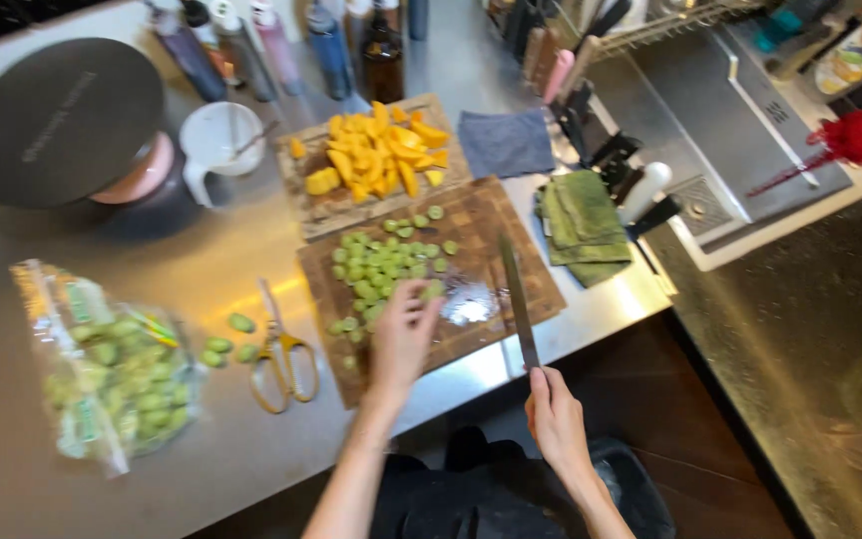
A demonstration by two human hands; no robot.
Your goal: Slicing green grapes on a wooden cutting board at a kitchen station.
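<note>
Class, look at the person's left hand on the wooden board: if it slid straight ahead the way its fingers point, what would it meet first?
Probably the pile of cut green pieces just beyond the left hand on the nearer cutting board; its fingertips already look to be at the pile's edge, though depth is unclear.

Clear plastic bag (112, 374) of green fruit, counter's left.

Kitchen interior seen from above. A stainless-steel counter (202, 269) runs from the left edge to a recessed steel sink (740, 110) at the upper right. Dark speckled flooring (800, 329) fills the lower right. Diffuse light reflects off the counter's middle, with a darker shadow near its upper-left corner.
</note>
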